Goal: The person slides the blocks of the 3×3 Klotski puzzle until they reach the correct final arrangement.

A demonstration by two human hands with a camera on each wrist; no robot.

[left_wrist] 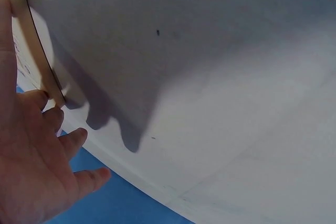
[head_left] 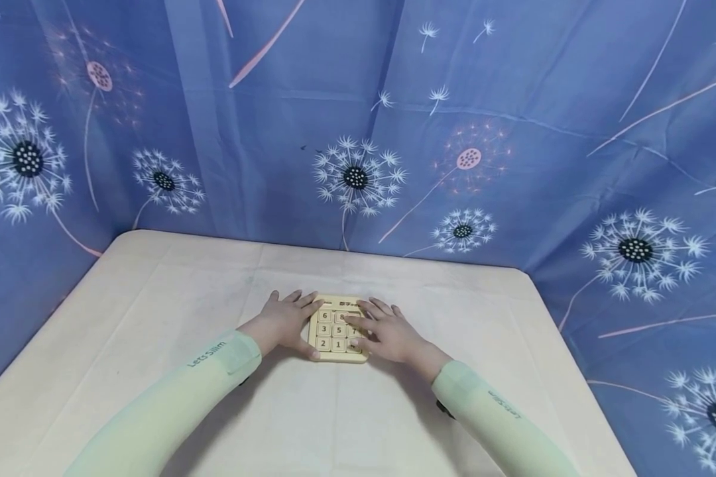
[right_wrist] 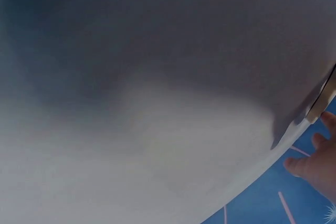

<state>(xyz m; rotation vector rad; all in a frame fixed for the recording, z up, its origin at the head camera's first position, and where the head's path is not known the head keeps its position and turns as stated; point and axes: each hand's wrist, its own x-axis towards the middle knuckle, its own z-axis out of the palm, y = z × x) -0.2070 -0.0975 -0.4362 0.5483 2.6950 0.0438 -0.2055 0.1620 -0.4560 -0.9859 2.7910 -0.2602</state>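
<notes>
A pale yellow number slide puzzle point(head_left: 339, 358) lies on the table, its square tiles printed with black digits. My left hand point(head_left: 283, 323) holds its left side, thumb at the near corner and fingertips at the far one. In the left wrist view, the left hand point(left_wrist: 39, 156) is beside the puzzle's edge point(left_wrist: 38, 53), with the other fingers spread. From the right, my right hand point(head_left: 390, 333) reaches over the tiles with extended fingers. Its index fingertip touches near the 8, and its thumb covers part of the lower right tile. Only fingers of the right hand point(right_wrist: 317, 166) show in the right wrist view.
A cream cloth covers the table point(head_left: 215, 278). Blue curtains point(head_left: 262, 165) with dandelion prints hang behind it and along both sides. Pale green sleeves point(head_left: 173, 411) cover both forearms.
</notes>
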